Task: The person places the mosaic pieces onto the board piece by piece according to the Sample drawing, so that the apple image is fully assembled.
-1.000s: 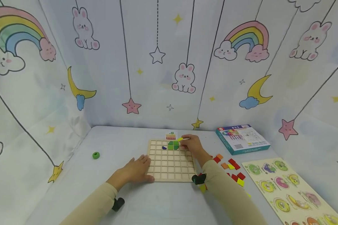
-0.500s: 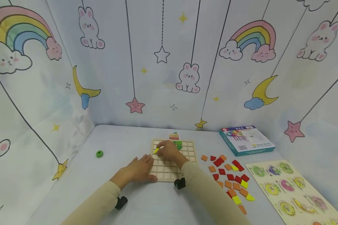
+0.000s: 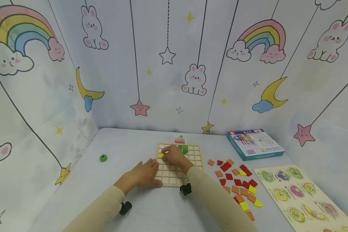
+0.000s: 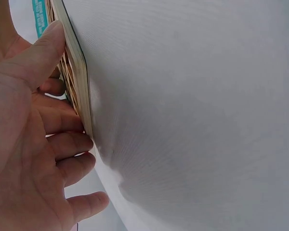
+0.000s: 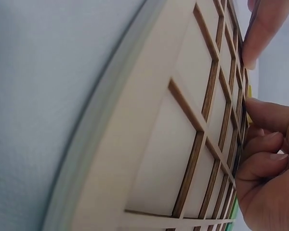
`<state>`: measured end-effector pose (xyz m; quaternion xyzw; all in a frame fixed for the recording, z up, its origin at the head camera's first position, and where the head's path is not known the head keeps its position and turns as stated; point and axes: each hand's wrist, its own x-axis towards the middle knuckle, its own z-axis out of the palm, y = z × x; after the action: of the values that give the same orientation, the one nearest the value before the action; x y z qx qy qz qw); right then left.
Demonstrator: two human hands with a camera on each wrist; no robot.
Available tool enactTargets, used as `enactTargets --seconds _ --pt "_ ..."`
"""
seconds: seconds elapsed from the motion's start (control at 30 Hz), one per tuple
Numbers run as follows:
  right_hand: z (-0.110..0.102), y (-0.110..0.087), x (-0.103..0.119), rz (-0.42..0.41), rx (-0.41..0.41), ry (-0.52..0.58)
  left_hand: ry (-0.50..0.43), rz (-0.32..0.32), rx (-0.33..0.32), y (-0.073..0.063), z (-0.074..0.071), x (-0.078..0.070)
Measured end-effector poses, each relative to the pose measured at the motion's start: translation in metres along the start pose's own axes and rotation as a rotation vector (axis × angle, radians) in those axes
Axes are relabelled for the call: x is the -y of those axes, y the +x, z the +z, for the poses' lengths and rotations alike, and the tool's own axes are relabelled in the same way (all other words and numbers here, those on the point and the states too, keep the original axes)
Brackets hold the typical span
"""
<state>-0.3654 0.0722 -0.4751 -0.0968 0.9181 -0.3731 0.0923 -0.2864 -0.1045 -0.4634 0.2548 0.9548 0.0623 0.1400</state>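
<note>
Grid board (image 3: pixel 171 175): wood, pale, smooth and matt; ridges (image 5: pixel 189 173) are sided in darker, streaked wood. Table cover (image 4: pixel 183 96): white cloth, matt, finely ribbed. Backdrop (image 3: pixel 116 64): cloth, printed, creased in places. Box (image 3: pixel 254 145): card by its look — printed, faintly glossy. Loose tiles (image 3: pixel 237 182): smooth-faced, evenly coloured. Fruit board (image 3: pixel 303 199): smooth, printed. Sleeves (image 3: pixel 95 211): matt cloth. Wrist devices (image 3: pixel 126 208): seemingly plastic, black.

At the right grip (image 3: pixel 174 155): one wooden grid board (image 3: pixel 171 174), one yellow tile (image 3: pixel 160 155). Rightward of it: four loose yellow tiles (image 3: pixel 252 189), one box (image 3: pixel 255 146), one fruit board (image 3: pixel 301 196). Leftward: one green bead (image 3: pixel 103 158).
</note>
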Motion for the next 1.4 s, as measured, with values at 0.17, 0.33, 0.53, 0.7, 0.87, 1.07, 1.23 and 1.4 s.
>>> enactTargets --seconds 0.17,0.33,0.53,0.7,0.87,1.07,1.23,1.4 --pt "0.001 0.001 0.001 0.004 -0.005 0.004 0.0 0.001 0.0 0.0 0.001 0.0" --pt "-0.002 -0.001 -0.003 -0.001 0.018 -0.003 -0.004 0.001 0.002 0.0 0.002 0.0" --pt "-0.04 -0.034 -0.015 -0.01 0.065 0.201 -0.005 -0.014 0.006 0.002 0.003 -0.002" --pt "-0.085 -0.098 -0.047 0.093 0.088 0.497 -0.023 -0.025 0.02 0.0 0.003 -0.004" --pt "-0.143 -0.167 -0.093 0.19 -0.021 0.706 -0.02 -0.032 0.026 0.001 0.0 -0.004" --pt "-0.183 -0.234 -0.144 0.356 -0.202 0.969 -0.035 -0.031 0.031 0.002 -0.001 -0.003" --pt "-0.188 -0.261 -0.176 0.511 -0.247 0.889 -0.026 -0.018 0.032 0.003 0.001 -0.002" --pt "-0.182 -0.267 -0.199 0.551 -0.237 0.775 -0.034 -0.017 0.022 0.002 0.0 -0.003"
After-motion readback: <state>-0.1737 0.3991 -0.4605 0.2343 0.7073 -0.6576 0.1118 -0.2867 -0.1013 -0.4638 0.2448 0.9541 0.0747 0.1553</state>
